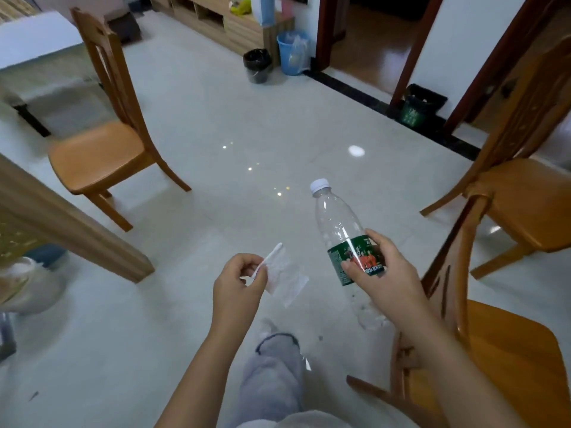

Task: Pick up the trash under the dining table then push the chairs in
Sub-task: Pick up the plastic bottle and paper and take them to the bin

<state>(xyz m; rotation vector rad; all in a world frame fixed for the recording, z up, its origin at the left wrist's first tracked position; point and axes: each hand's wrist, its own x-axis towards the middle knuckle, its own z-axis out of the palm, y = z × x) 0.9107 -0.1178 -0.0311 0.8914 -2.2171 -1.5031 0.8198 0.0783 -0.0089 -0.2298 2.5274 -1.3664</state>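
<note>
Head view shows both hands already loaded with trash, so the relation that matters now is between that trash and the bins on the far side of the floor. The right hand (384, 267) has its fingers (355, 268) wrapped around the green label of an empty plastic bottle (343, 239); the bottle's long axis runs from its base near the wrist up and away to the white cap (320, 184), which tips toward the bins. The left hand (239, 281) pinches a crumpled clear wrapper (285, 276) and a thin white stick (272, 256) between thumb and fingertips, fingers closed on them.

Straight ahead, well apart from both hands, a black-lined waste bin (257, 65) stands just beside a blue bucket (292, 52) against the low wooden cabinet (222, 23). The bottle's cap end is the nearer to them, though both hands have the open floor (247, 125) still to cross.

My judgement: pickup looks done, disposal comes next. Three wooden chairs remain pulled out: one at left (102, 149) beside the tabletop edge (68, 223), one at right (522, 193), and one close at the lower right (482, 350).
</note>
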